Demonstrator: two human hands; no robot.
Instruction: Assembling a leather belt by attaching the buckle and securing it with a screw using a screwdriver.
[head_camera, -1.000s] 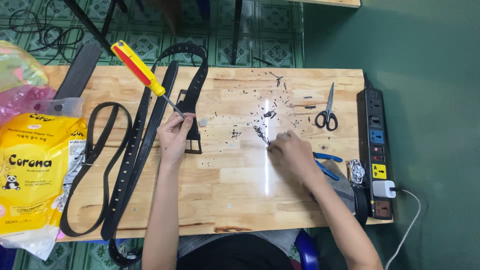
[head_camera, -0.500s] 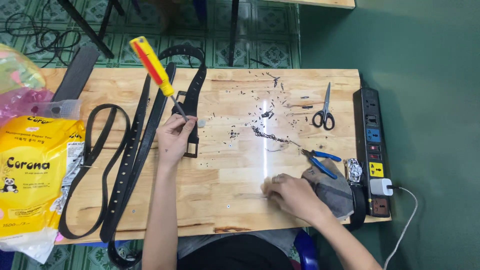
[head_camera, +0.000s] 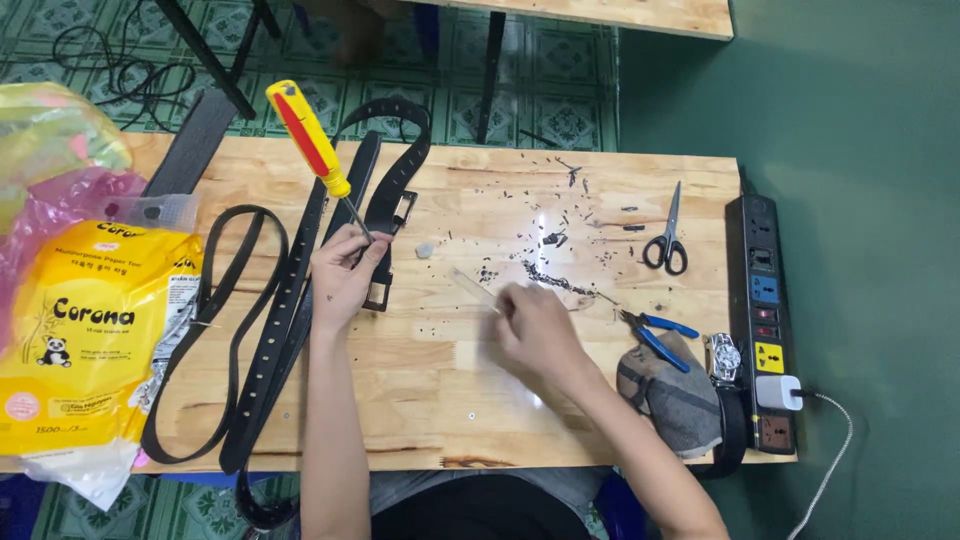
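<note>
Left hand (head_camera: 342, 275): we clamp the screwdriver (head_camera: 312, 150) over the belt (head_camera: 385, 225).
Right hand (head_camera: 535, 330): we press flat on the table (head_camera: 600, 420).

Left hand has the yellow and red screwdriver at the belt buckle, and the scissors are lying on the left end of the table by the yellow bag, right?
Not quite. The scissors lie toward the table's right end, near the power strip, as the head view shows. The left hand does hold the screwdriver at the belt buckle.
</note>
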